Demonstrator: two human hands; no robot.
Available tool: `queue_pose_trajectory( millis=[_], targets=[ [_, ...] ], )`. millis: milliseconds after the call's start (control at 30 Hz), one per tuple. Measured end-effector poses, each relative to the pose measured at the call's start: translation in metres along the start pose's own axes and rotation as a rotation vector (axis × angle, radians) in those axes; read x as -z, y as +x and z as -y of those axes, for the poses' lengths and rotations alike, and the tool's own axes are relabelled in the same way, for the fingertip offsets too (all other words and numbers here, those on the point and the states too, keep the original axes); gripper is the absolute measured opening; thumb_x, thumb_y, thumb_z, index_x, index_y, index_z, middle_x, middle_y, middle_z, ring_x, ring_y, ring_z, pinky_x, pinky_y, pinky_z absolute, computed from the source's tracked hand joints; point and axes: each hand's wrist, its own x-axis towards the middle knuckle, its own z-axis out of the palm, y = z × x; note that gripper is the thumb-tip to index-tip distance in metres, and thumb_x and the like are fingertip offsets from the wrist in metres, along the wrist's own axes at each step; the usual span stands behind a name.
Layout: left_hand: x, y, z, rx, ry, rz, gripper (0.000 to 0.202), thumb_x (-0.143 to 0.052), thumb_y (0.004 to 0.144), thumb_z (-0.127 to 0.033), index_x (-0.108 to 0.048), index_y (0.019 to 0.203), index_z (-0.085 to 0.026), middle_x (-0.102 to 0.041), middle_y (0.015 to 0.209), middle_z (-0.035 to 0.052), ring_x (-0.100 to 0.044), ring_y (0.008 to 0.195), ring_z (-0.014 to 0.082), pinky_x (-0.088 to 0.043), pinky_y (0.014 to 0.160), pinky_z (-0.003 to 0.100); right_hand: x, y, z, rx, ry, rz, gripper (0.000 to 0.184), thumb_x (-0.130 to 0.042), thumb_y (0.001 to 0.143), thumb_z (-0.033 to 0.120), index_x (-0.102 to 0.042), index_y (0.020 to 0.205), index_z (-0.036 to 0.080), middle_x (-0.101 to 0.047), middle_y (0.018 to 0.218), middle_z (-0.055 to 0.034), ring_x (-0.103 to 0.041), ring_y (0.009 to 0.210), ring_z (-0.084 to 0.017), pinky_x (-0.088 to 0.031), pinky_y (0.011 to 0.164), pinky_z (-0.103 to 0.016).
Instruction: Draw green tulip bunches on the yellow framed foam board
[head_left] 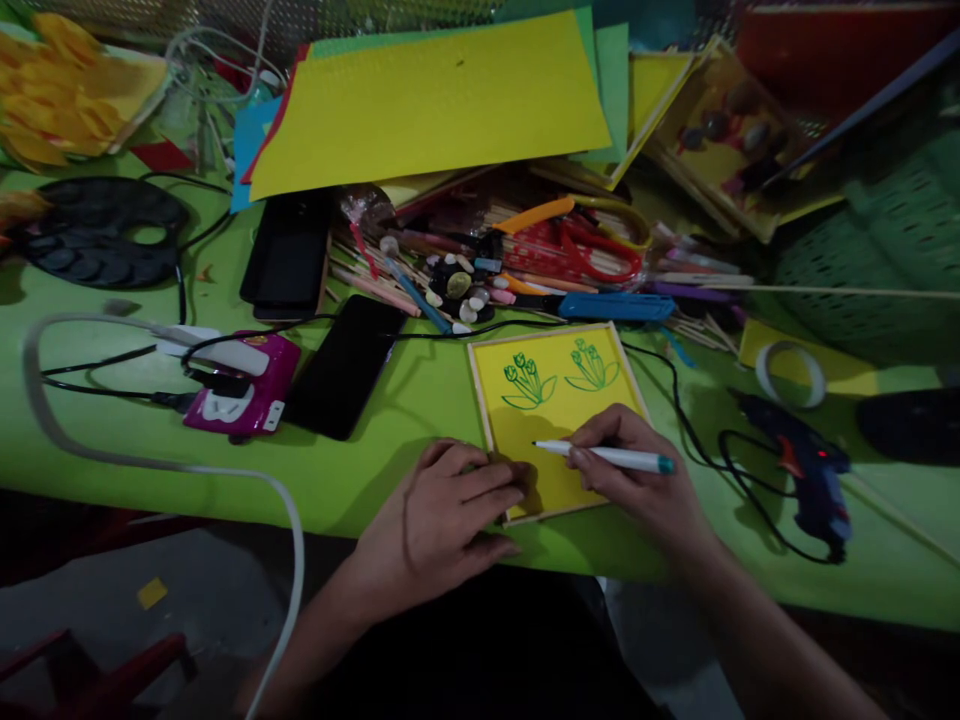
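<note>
A small square yellow panel with a raised wooden rim [577, 408] lies at the front of a green-covered bench [420, 400], directly before the person. Two green line drawings of flowers [529, 385] stand side by side on its upper half. The right hand [630, 470] grips a white marker with a green end [628, 458] over the middle of the panel; whether its dark tip touches the surface cannot be told. The left hand [450, 500] is loosely spread, palm down, its fingers over the panel's lower left corner. A black cord [671, 385] runs behind the panel's top rim and curves down its right side to a hot glue gun [810, 465] with a red light. Just behind the panel, a blue box cutter [616, 307] and scissors with a red handle [600, 262] lie in a crowded heap of thin sticks and pebbles, and beyond them a stack of coloured sheets [435, 110], yellow uppermost. To the left are a black phone [345, 368] and a magenta power strip [251, 400]; a thick white cable [296, 545] loops past these and hangs across the left forearm. To the right, a roll of tape [791, 375] sits near a green perforated basket [870, 250].
</note>
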Motion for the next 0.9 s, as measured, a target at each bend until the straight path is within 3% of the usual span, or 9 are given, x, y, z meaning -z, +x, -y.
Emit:
queue_pose_trajectory(
  millis=[900],
  targets=[
    [0.0011,-0.0008,-0.0013,0.007,-0.007,0.022,0.039,-0.07,0.096,-0.037,-0.063,0.133,-0.025,-0.07,0.14,-0.0004,-0.056,0.123,0.0224,-0.039,0.107,0.041,-0.0009,0.0022,0.0014,0.004,0.002,0.011,0.025,-0.075,0.089,0.043,-0.062,0.085,0.022,-0.063,0.067,-0.0001,-0.054,0.055,-0.014,-0.042,0.049,-0.026]
  ],
)
